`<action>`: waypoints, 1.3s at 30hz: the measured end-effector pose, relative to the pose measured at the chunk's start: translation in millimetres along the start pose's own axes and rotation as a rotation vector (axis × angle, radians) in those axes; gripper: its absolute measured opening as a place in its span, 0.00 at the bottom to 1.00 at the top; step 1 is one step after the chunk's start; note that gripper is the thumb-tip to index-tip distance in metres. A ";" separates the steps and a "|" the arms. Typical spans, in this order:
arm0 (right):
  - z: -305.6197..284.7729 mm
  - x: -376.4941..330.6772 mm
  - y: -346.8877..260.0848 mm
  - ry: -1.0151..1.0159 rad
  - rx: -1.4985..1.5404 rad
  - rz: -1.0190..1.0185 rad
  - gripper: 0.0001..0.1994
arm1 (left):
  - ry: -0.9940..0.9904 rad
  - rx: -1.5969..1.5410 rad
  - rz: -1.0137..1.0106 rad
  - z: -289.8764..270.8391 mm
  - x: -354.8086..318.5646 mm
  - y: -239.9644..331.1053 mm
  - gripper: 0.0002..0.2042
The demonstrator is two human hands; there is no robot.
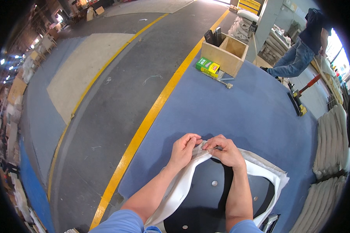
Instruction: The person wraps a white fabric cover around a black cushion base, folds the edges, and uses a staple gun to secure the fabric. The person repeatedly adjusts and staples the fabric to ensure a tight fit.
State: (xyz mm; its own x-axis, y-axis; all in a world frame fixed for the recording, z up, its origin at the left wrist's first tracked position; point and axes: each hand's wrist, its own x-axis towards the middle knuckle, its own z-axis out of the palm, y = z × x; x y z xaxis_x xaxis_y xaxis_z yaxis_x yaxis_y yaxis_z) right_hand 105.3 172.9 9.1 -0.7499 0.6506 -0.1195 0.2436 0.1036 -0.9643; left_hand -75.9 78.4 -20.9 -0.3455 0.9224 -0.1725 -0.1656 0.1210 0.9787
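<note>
A blue-carpeted desk (237, 112) fills the workshop view. Near its front edge, left hand (184, 149) and right hand (224, 151) pinch white fabric (260, 167) over a black seat panel (214, 194) (fingers clenched); the cover looks only partly fitted.

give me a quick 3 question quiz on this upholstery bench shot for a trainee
1. True or false: both hands pinch the edge of the white fabric cover at the far rim of the black seat panel.
2. What lies just left of the wooden box on the blue table?
A. a green carton
B. a red mug
C. a hammer
3. Fill in: the floor stripe along the table's left edge is ____.

Key
1. True: left hand and right hand meet there, fingertips close together.
2. A, the green carton.
3. Yellow: the yellow line.
</note>
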 end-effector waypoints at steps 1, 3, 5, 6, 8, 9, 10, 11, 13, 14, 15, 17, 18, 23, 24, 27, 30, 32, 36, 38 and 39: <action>-0.5 0.1 1.2 0.000 -0.005 0.005 0.04 | -0.030 0.087 0.013 1.1 4.2 3.0 0.10; -1.2 -0.2 1.3 0.001 -0.020 -0.001 0.04 | -0.089 0.261 0.045 1.0 11.4 2.2 0.11; -1.9 -0.5 1.6 0.002 -0.039 -0.017 0.04 | -0.129 0.347 0.011 1.0 14.5 -1.3 0.11; -2.1 -0.5 1.4 -0.002 -0.040 -0.026 0.04 | -0.148 0.391 -0.006 0.8 16.3 -4.0 0.12; -2.3 0.0 0.8 -0.011 -0.043 -0.045 0.04 | -0.126 0.111 -0.184 1.9 16.2 -10.5 0.12; -2.0 0.6 0.2 -0.013 -0.059 -0.050 0.04 | -0.114 -0.030 -0.270 2.1 15.8 -13.9 0.12; -1.3 1.3 -0.6 -0.015 -0.075 -0.056 0.05 | -0.107 -0.037 -0.285 1.3 15.9 -16.9 0.12; -1.5 1.3 -1.2 -0.015 -0.092 -0.057 0.05 | -0.104 -0.046 -0.301 2.0 16.0 -16.0 0.12; -0.6 0.6 2.0 -0.009 -0.085 -0.045 0.05 | -0.085 -0.046 -0.324 4.2 16.4 -13.8 0.12; -0.4 -0.4 1.4 -0.001 -0.082 -0.041 0.05 | -0.072 -0.036 -0.329 7.1 16.5 -12.6 0.12; 0.1 -1.3 0.8 0.008 -0.116 -0.050 0.05 | -0.062 -0.025 -0.334 9.1 16.4 -11.1 0.12; 4.0 -3.0 -1.9 0.037 -0.182 -0.067 0.05 | -0.042 0.136 -0.243 6.3 21.3 -14.2 0.12; 3.9 -7.7 -1.9 0.055 -0.240 -0.101 0.05 | -0.069 0.211 -0.203 15.2 21.4 -13.8 0.11; 18.1 -4.9 17.8 0.187 -0.466 -0.203 0.06 | -0.205 -0.049 -0.232 4.3 29.0 -29.4 0.07; 18.9 -9.5 15.1 0.179 -0.476 -0.087 0.06 | -0.215 0.005 -0.187 6.3 28.1 -28.5 0.08; 28.8 -37.7 -4.5 0.249 -0.634 -0.065 0.06 | -0.214 -0.041 -0.210 3.6 34.1 -29.0 0.07; 8.0 -97.9 -56.0 0.281 -0.561 -0.064 0.09 | -0.198 -0.055 -0.226 -6.1 35.8 -26.4 0.07; -10.9 -167.4 -64.0 0.686 -0.468 -0.004 0.12 | -0.167 -0.008 -0.226 -2.1 29.1 -20.1 0.07; -72.1 -335.7 -36.1 1.157 -0.407 0.473 0.08 | -0.170 0.046 -0.197 0.4 26.6 -13.1 0.08; -70.3 -431.6 0.4 1.060 -0.763 0.842 0.09 | -0.162 0.140 -0.198 11.8 26.7 -21.8 0.09; -56.0 -478.9 14.4 1.100 -0.890 0.963 0.12 | -0.166 0.150 -0.237 29.3 23.2 -24.2 0.11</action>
State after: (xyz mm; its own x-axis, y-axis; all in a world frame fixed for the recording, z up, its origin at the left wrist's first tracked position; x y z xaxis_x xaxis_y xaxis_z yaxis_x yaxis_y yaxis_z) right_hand 502.4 -95.0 65.7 0.5132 0.8574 0.0397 0.8473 -0.4987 -0.1824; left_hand -52.9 107.6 -45.4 -0.1559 0.9077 -0.3896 -0.0816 0.3812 0.9209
